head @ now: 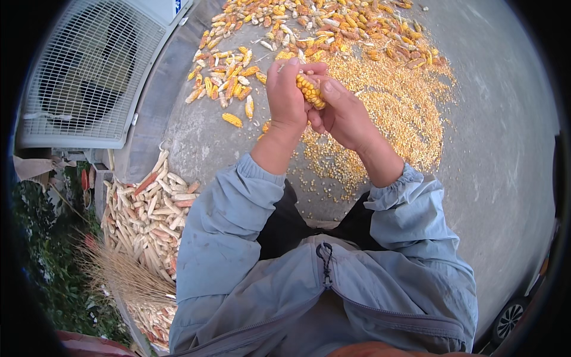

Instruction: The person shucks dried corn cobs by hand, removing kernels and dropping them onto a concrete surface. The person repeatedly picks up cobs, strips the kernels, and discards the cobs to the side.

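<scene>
Between my two hands is an ear of dried yellow corn (311, 91), partly hidden by the fingers. My left hand (287, 96) closes on its left side with the thumb up near the top. From the right, my right hand (341, 109) grips the same ear, its thumb lying against the kernels. Below and beyond the hands, loose corn kernels (392, 109) spread over the concrete floor (490, 111). A heap of corn ears (330, 26), some partly stripped, lies at the far side, and a smaller group of ears (227, 78) sits to the left.
Bare corn cobs (151, 218) are piled at my left, with a straw broom (129, 276) over them. An air conditioner's outdoor unit (89, 67) stands at the upper left. Green plants (49, 250) border the left edge. A car wheel (508, 319) shows at the lower right.
</scene>
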Motion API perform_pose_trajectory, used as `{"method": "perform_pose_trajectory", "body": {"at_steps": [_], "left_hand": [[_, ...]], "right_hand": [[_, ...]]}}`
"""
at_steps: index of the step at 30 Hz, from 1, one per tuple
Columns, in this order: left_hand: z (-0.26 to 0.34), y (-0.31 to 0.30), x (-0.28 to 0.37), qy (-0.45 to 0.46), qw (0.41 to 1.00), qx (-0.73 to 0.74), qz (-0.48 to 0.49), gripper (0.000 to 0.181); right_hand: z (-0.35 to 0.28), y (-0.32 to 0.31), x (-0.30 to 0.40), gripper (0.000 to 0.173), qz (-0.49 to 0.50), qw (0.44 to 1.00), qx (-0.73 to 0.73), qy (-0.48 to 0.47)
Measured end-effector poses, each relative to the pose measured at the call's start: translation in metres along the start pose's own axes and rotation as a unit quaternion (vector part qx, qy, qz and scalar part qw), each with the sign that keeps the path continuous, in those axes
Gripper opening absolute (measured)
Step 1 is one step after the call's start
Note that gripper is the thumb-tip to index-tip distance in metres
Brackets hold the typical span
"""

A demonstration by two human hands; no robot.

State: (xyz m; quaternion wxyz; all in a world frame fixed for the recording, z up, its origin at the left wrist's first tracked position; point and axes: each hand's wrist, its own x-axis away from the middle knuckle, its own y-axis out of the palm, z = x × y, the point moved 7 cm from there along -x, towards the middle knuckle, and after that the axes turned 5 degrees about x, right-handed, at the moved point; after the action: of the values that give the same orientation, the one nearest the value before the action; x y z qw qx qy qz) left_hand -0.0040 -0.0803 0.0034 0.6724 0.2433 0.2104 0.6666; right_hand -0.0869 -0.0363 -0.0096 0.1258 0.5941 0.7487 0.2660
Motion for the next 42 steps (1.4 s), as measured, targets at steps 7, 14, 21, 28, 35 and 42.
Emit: {"method": "perform_pose_trajectory", "body": {"at_steps": [7,14,21,28,35,42], "left_hand": [[0.001,0.001,0.005,0.025,0.999,-0.03,0.019,0.026],[0.004,0.011,0.01,0.091,0.992,-0.081,-0.004,0.021],[0.0,0.007,0.004,0.029,1.0,-0.012,0.0,0.022],[-0.007,-0.005,-0.005,-0.009,0.999,0.044,0.014,0.024],[-0.012,-0.012,-0.008,-0.061,0.994,0.08,0.036,0.032],[0.0,-0.002,-0.003,0.007,1.0,0.02,0.002,0.029]], "right_hand": [[-0.002,-0.005,-0.001,0.032,-0.001,0.998,0.063,-0.018],[0.01,-0.012,-0.004,0.033,0.024,0.998,-0.042,0.039],[0.011,-0.006,-0.004,0.037,-0.026,0.996,-0.083,0.027],[0.002,0.001,0.0,0.041,-0.045,0.998,-0.043,0.012],[-0.001,0.006,0.002,0.035,-0.096,0.986,-0.131,0.022],[-0.002,0.007,0.002,0.033,-0.08,0.99,-0.111,0.026]]}}
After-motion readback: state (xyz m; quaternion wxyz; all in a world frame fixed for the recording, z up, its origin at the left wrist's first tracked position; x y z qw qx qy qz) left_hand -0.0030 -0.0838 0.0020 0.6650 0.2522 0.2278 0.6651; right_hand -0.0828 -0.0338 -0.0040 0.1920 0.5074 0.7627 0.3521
